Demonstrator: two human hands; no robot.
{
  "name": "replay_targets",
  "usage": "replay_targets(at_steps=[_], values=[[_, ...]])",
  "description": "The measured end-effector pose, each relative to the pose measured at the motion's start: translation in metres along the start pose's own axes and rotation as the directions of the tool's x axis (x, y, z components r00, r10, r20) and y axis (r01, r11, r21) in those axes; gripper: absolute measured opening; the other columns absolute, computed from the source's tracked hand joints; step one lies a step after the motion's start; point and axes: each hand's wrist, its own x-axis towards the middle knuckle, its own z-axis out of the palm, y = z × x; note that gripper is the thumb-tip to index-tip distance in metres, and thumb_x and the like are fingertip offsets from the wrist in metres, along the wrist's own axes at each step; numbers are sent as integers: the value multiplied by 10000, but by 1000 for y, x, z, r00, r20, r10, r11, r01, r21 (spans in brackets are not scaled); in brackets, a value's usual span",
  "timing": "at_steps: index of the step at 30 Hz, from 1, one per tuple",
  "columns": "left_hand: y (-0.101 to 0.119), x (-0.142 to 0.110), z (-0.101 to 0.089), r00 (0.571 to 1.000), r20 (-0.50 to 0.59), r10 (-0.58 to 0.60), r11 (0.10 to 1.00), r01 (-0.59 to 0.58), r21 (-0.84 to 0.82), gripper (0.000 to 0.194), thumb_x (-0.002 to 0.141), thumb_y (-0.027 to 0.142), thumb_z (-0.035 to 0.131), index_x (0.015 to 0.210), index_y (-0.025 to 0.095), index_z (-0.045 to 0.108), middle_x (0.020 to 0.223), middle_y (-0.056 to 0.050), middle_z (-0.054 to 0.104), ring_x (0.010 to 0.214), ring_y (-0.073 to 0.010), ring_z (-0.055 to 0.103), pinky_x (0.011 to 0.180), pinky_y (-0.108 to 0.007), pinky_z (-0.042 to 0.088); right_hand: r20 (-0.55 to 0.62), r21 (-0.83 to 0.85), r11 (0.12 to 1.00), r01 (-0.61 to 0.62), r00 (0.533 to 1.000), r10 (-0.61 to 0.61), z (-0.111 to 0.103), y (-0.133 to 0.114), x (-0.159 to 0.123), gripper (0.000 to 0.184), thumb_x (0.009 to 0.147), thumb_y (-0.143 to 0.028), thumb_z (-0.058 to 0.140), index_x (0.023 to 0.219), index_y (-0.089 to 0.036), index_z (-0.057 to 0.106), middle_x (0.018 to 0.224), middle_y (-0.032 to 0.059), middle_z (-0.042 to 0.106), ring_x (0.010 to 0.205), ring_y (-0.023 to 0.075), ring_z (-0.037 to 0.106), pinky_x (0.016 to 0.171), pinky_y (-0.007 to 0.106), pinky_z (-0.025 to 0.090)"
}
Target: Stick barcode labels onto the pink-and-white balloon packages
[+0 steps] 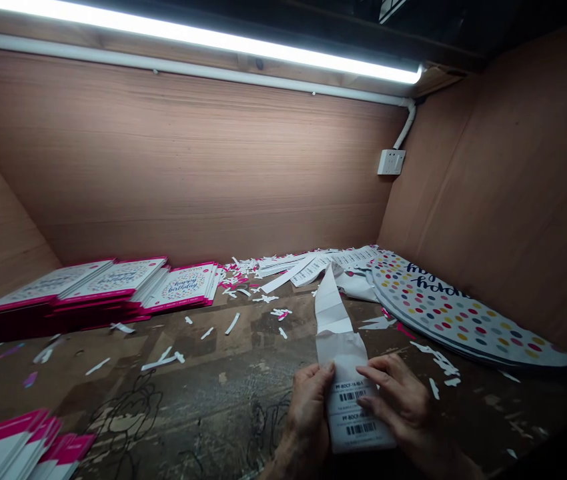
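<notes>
A long white strip of barcode labels [346,370] hangs between my hands, its printed end toward me and its blank part running back over the table. My left hand [308,403] grips the strip's left edge, thumb on top. At the right edge, my right hand [398,400] has bent fingertips on the printed face, beside the barcodes. Whether it also pinches a label's edge is hard to see. Beyond the strip lie more label sheets [308,270], partly overlapping.
Stacks of pink-edged birthday cards [183,287] stand at the back left, with more pink-edged cards [8,443] at the near left. Round dotted prints [463,317] lie at the right. Paper scraps [233,323] litter the wooden table [203,393]. Wooden walls enclose it.
</notes>
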Motion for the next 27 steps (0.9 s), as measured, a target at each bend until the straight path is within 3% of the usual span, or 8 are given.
replay_targets(at_steps=[4, 11, 16, 19, 27], values=[[3, -3, 3, 1000, -2, -6, 1000, 6, 14, 265, 520, 314, 762, 583, 85, 644, 467, -33, 560, 488, -110, 473, 480, -216, 341, -46, 11, 1000, 12, 999, -12, -1, 4, -1, 209, 833, -220, 516, 1034, -201, 573, 891, 60, 563, 830, 193, 535, 674, 308, 494], [1, -2, 3, 1000, 23, -9, 999, 8, 39, 261, 556, 322, 744, 618, 83, 658, 485, -27, 558, 479, -91, 435, 486, -219, 330, 8, 2, 1000, 11, 1000, -11, 1, -7, 4, 206, 839, -177, 493, 1023, -203, 584, 860, 62, 542, 813, 197, 512, 663, 335, 466], [-5, 3, -3, 999, 32, -2, 999, 1, 47, 288, 546, 351, 748, 589, 88, 638, 483, -22, 542, 469, -89, 432, 491, -223, 312, -40, -95, 986, 139, 989, -143, 9, -12, 11, 176, 825, -101, 504, 910, -195, 626, 774, 41, 541, 728, 173, 484, 617, 320, 411], [-5, 3, -3, 1000, 20, 2, 999, -3, 46, 271, 552, 334, 741, 574, 88, 629, 491, -25, 547, 492, -97, 451, 515, -225, 317, -62, -101, 970, 221, 972, -228, 13, -9, 10, 201, 832, -69, 490, 946, -178, 616, 784, 41, 573, 741, 167, 489, 654, 328, 410], [-9, 4, -5, 1000, -22, -13, 997, 14, 72, 275, 519, 326, 739, 567, 74, 640, 484, -39, 554, 505, -110, 453, 531, -234, 308, -73, -61, 951, 302, 949, -306, 18, -3, 1, 222, 808, -20, 457, 931, -139, 598, 752, 41, 586, 731, 170, 512, 706, 356, 423]])
